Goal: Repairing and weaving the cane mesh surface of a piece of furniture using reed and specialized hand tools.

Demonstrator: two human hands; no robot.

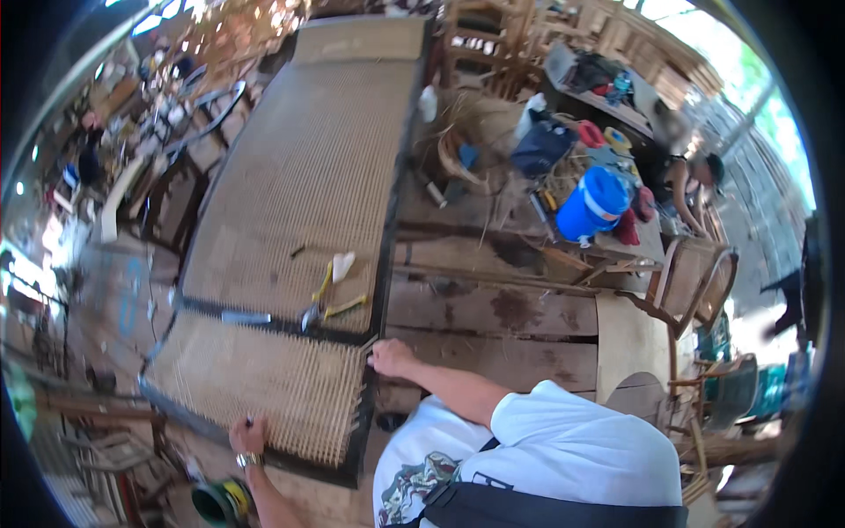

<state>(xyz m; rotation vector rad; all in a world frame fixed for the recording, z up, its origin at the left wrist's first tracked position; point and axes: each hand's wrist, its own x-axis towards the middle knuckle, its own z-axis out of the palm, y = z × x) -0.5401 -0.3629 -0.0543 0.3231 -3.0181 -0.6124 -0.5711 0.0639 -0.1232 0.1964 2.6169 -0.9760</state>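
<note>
A long dark-framed panel lies on a wooden workbench, most of it filled with woven cane. Its near section has only parallel cane strands. My left hand, with a watch on the wrist, grips the near edge of the frame. At the frame's right edge, my right hand pinches the strand ends. Yellow-handled pliers and a small metal tool lie on the woven part just beyond the near section.
A blue drum, a woven basket, tools and bags crowd the bench at right. Another person sits at the far right. Wooden chairs stand to the right. A green roll sits below my left wrist.
</note>
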